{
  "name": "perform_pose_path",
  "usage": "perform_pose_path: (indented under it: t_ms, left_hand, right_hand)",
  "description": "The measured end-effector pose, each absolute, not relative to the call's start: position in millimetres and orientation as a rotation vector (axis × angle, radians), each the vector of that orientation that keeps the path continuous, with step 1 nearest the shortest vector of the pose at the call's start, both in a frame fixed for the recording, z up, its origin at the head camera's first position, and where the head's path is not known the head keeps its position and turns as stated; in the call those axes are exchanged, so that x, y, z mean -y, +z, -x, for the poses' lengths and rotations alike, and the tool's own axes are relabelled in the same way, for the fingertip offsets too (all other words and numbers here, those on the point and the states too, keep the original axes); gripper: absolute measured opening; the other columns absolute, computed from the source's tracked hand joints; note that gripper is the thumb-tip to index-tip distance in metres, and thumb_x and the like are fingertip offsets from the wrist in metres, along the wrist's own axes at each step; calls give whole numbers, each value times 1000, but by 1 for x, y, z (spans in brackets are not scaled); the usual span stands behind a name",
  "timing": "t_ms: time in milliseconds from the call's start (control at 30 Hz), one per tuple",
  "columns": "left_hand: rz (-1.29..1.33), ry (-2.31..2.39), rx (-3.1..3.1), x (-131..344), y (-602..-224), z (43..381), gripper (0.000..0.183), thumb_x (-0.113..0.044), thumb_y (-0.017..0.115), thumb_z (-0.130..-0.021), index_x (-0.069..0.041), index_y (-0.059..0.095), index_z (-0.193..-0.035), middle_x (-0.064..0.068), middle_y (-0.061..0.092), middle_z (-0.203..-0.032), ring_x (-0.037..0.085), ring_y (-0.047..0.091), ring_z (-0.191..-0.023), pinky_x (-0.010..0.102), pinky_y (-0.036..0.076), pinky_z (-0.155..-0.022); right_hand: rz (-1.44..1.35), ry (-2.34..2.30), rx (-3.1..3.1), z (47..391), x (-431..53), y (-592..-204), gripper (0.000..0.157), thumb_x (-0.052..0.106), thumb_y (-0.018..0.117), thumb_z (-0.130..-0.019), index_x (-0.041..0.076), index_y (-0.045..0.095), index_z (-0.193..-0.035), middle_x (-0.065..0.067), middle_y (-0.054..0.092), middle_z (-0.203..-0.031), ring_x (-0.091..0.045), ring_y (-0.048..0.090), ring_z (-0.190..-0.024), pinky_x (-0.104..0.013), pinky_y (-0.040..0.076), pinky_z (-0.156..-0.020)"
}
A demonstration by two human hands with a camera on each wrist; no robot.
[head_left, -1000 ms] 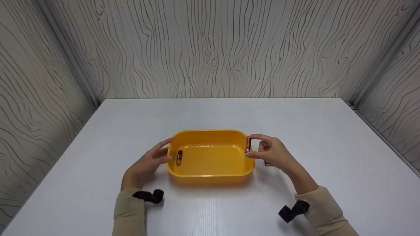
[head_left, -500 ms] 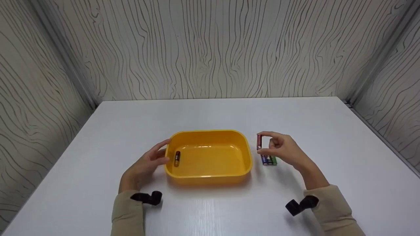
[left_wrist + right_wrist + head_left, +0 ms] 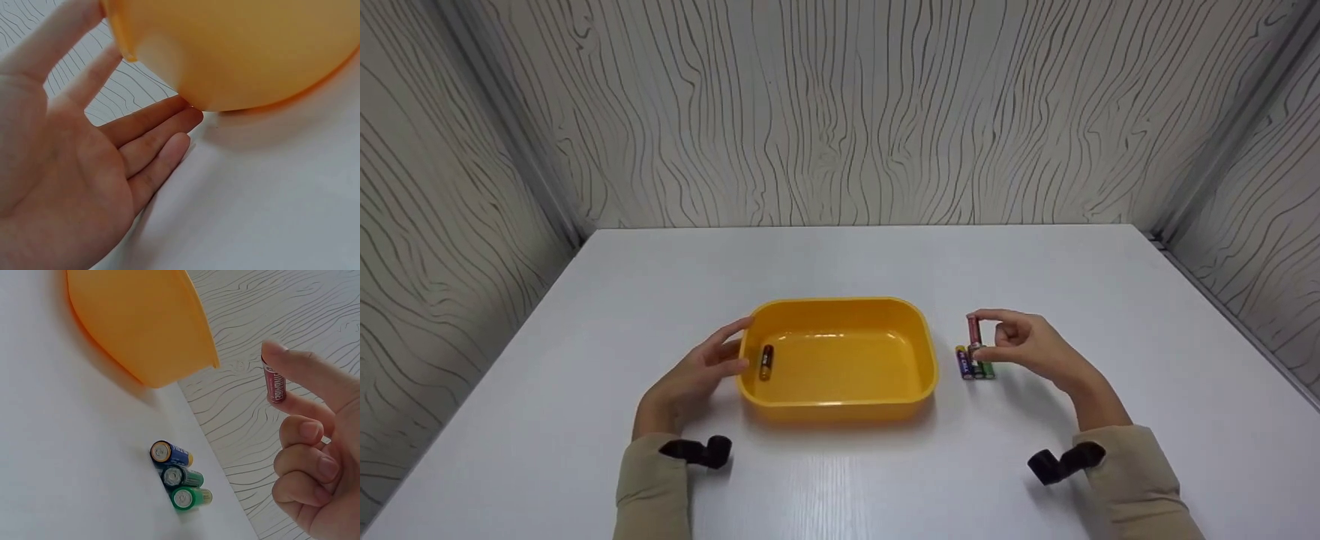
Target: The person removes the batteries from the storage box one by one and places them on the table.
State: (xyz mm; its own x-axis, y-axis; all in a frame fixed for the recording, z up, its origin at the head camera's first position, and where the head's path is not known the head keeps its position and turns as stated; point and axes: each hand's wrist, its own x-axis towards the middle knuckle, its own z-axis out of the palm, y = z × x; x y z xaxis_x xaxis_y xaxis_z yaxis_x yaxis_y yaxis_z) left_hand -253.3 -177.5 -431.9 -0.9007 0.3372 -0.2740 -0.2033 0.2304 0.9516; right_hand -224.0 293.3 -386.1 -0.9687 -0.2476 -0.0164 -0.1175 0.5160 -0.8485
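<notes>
My left hand (image 3: 694, 381) rests against the left end of a yellow plastic tub (image 3: 840, 367), its thumb and fingers fairly straight at the wall and rim. A dark battery with a copper end (image 3: 766, 363) lies inside, near the left wall. To the right of the tub, my right hand (image 3: 1030, 351) pinches a red battery (image 3: 274, 382) upright by its two ends between thumb and index finger, the other fingers curled. Below it, side by side on the table, lie a blue-and-yellow battery (image 3: 171, 453), a dark green battery (image 3: 182, 477) and a bright green battery (image 3: 192, 498).
The white table (image 3: 840, 480) runs back to a wall (image 3: 840, 112) with a wood-grain line pattern. Similar patterned panels stand on both sides. A black wrist camera (image 3: 697, 451) sits on the left sleeve, another black camera (image 3: 1065, 463) on the right one.
My right hand has carried the red battery from the tub's right rim rightward, over the row of batteries, bringing them into sight. The left hand stays at the tub.
</notes>
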Motion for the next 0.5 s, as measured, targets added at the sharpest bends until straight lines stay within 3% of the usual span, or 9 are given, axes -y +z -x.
perform_pose_path:
  t_ms: [500]
  left_hand:
    - [-119, 1665, -2119, 177, -432, 253, 62, -40, 69, -86, -49, 39, -140, -1, 34, -158, 32, 22, -150, 66, 3, -120]
  right_hand:
    - [225, -1322, -2627, 229, -316, -402, 63, 26, 78, -80, 5, 54, -134, 10, 46, -66, -4, 39, -61, -19, 33, -53]
